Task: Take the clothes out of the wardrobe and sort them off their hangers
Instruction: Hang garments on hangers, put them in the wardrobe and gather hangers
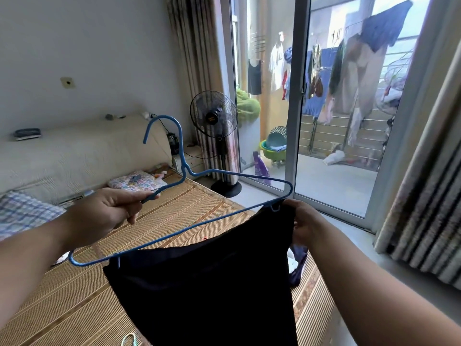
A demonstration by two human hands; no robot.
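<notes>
To the left of the thin blue wire coat hanger [185, 169], the left hand [113, 207] and left forearm [37, 248] were bare, uncovered skin running from the knuckles back to the picture's edge. To the right of that hanger, the right hand [303, 222] and right forearm [369, 283] were bare likewise, wrist included. The right forearm looked the broader of the two at the picture's edge.
</notes>
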